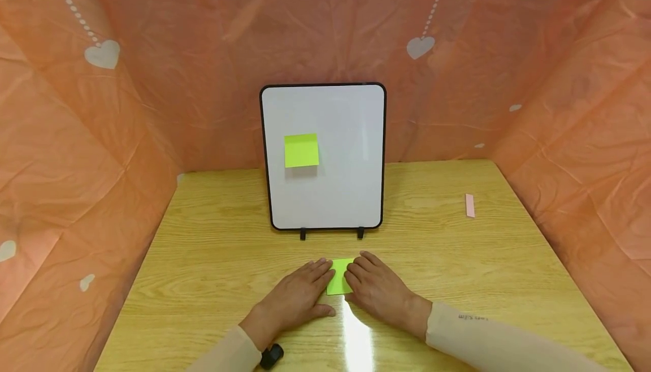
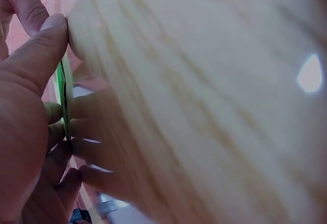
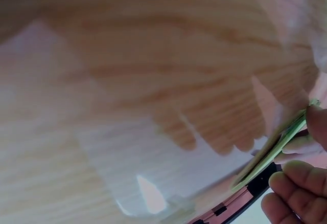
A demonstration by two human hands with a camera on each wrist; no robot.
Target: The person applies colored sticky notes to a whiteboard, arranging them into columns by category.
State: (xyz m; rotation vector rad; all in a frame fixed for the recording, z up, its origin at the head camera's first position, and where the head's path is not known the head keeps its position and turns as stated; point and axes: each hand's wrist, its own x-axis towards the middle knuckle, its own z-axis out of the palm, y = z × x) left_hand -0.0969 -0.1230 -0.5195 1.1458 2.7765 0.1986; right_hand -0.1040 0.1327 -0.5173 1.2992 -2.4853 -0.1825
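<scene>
A yellow-green sticky note (image 1: 339, 277) lies on the table between both hands, its left and right edges partly covered by fingers. My left hand (image 1: 300, 293) rests on its left side, fingers fairly straight and thumb stretched out on the table. From the right, my right hand (image 1: 382, 294) holds the note with bent fingers over that edge, the thumb near the lower corner. Seen edge-on in the right wrist view, the note (image 3: 271, 152) shows more than one layer beside the thumb. A second yellow-green sticky note (image 1: 302, 150) is stuck on the whiteboard (image 1: 346, 191).
The black-framed whiteboard stands upright on two small black feet (image 1: 360, 233) behind the hands. A small pink strip (image 1: 470, 206) lies on the wooden table (image 1: 218, 236) at the right. Orange cloth (image 1: 203, 50) with white hearts hangs around the back and sides.
</scene>
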